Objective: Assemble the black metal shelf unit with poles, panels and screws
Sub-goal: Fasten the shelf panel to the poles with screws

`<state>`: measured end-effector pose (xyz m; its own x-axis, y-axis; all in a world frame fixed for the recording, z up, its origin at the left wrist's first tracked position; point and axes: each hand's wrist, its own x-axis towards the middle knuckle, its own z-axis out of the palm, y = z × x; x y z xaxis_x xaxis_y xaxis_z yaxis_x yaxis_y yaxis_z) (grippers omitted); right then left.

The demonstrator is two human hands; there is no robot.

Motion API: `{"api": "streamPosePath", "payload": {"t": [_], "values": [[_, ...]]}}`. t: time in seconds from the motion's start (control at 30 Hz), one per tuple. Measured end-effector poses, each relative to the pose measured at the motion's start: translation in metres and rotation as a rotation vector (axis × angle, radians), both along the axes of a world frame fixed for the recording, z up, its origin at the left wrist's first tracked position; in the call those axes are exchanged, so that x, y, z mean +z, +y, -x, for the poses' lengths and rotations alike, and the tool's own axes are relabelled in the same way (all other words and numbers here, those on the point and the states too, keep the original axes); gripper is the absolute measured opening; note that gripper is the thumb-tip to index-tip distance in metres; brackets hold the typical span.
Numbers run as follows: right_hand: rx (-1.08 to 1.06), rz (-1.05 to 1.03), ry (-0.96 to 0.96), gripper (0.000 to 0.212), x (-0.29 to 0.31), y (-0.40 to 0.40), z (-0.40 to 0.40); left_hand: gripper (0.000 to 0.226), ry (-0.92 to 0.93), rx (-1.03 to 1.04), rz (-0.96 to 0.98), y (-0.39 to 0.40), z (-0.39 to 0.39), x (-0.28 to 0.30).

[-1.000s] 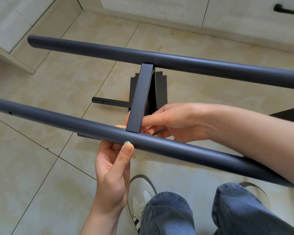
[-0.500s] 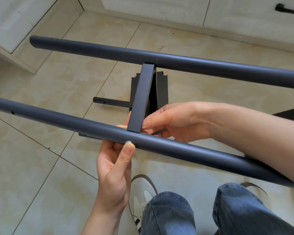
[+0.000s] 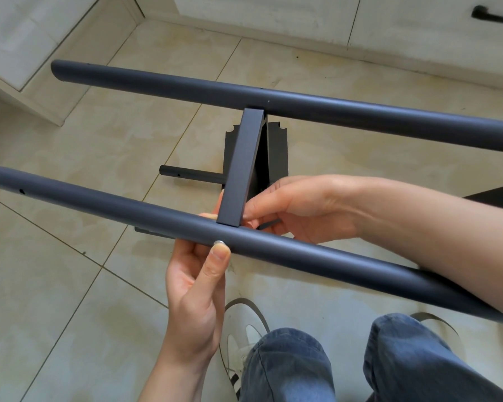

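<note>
Two long black poles run across the view: a far pole (image 3: 302,107) and a near pole (image 3: 105,206). A black panel (image 3: 243,166), seen edge-on, bridges them. My left hand (image 3: 196,288) reaches up from below the near pole, its thumb pressing a silver screw (image 3: 219,242) against the pole's front. My right hand (image 3: 299,208) comes over the near pole from the right. Its fingers pinch the panel's lower corner where it meets the pole.
More black panels (image 3: 276,152) and a short black pole (image 3: 190,174) lie on the tiled floor beneath the frame. White cabinets (image 3: 273,15) line the back and left. My jeans-clad knees (image 3: 288,367) and a white sneaker (image 3: 244,332) are at the bottom.
The frame sits very slightly higher in view than a second ago. Both hands keep the same hold at the joint.
</note>
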<state>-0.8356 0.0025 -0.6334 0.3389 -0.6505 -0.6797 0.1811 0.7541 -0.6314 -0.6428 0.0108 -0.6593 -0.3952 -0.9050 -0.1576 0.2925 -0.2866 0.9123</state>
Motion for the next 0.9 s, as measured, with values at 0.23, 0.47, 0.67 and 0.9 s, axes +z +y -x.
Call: {"api": "streamPosePath", "payload": {"t": [0.23,0.47,0.67,0.9], "values": [[-0.008,0.001,-0.025,0.020,-0.0029,0.0014,0.0002,0.039,0.007,-0.010,0.016,0.0001,0.0002,-0.0002],[0.014,0.013,0.009,0.023,0.0001,-0.0003,-0.0005,0.038,0.009,-0.012,0.031,0.0007,0.0013,0.0015],[-0.002,-0.032,0.025,0.014,0.0027,-0.0008,-0.0037,0.037,0.021,-0.007,0.025,0.0018,0.0034,0.0029],[-0.019,0.027,0.050,0.014,0.0060,0.0020,-0.0056,0.043,-0.003,0.003,0.010,0.0020,0.0025,0.0022]]}}
